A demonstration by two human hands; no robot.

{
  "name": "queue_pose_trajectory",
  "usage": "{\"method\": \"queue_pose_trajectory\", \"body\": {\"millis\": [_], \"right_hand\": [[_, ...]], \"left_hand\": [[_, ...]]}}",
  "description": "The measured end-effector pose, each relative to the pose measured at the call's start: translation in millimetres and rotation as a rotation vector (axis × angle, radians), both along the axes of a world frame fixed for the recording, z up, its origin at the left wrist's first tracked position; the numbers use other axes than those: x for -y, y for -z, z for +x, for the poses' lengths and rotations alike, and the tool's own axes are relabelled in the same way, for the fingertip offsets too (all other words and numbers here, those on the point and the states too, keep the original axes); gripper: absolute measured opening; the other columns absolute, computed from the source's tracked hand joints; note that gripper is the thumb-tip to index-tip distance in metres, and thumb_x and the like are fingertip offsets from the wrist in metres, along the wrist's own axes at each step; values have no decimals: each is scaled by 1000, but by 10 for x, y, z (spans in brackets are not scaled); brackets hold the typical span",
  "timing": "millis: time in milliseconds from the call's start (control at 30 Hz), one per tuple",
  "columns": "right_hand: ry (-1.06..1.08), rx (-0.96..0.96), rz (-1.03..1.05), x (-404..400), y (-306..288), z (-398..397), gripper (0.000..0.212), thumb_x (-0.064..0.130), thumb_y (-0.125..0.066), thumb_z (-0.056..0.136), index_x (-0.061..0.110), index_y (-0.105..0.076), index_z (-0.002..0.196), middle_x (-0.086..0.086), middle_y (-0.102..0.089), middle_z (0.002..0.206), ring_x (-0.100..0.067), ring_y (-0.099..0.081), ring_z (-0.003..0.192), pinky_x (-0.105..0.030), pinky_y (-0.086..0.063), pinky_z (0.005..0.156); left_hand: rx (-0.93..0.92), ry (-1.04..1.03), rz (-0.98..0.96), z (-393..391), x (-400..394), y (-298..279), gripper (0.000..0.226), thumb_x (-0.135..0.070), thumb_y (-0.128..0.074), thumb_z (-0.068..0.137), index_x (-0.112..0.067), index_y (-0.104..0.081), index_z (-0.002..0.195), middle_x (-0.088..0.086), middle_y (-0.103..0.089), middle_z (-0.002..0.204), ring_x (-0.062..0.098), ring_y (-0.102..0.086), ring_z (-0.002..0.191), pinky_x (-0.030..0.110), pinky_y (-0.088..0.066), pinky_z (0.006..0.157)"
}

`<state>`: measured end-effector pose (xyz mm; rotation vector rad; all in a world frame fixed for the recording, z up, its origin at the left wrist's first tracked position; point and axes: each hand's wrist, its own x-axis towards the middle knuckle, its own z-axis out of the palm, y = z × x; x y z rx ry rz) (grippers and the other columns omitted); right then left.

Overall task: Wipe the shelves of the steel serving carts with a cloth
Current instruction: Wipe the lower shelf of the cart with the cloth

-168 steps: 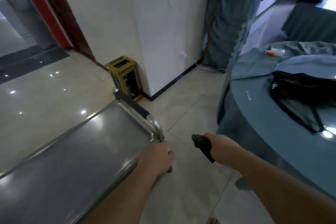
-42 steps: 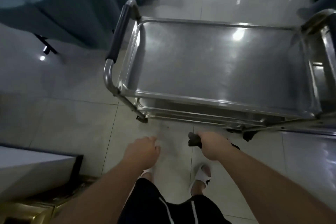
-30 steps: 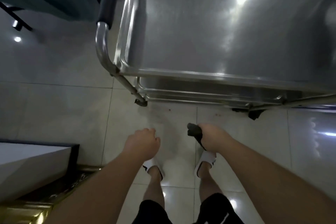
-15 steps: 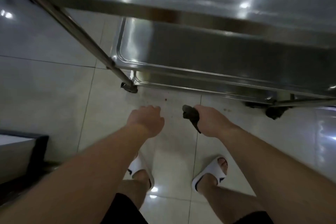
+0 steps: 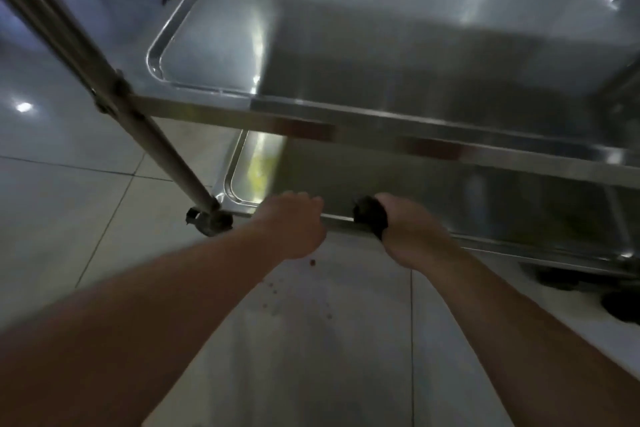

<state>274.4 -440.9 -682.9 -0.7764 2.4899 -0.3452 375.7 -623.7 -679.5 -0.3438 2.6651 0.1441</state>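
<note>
Right hand (image 5: 412, 232): dark cloth (image 5: 370, 217) bunched in curled fingers, at bottom shelf (image 5: 450, 191) rim.
Left hand (image 5: 294, 222): curled, empty, at 9 o'clock.
Advice: cloth to be flattened, swept toward 12 o'clock.

No legible text or labels.

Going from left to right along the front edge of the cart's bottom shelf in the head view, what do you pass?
Caster wheel → left hand → dark cloth → right hand, which grips that cloth → bare front rim of the bottom shelf.
</note>
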Motion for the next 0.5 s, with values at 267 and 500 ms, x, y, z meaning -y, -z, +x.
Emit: {"method": "queue_pose_trajectory", "body": {"millis": [267,500], "right_hand": [[-54,-141,-124,501,45,10,40,7,-49,98,26,-53,134,-7,-62,122,-32,-59,106,-49,-52,87],[-106,-280,-220,1156,131,137,48,6,-50,95,20,-51,140,-13,-64,123,-37,-60,110,-43,-42,85]], "left_hand": [[-122,123,-142,208,492,291,44,-49,-38,102,-22,-56,132,3,-62,126,29,-61,119,43,-50,93],[-147,-86,2,783,875,435,45,-49,-51,101,-34,-57,143,-7,-63,133,23,-61,124,41,-53,99]]}}
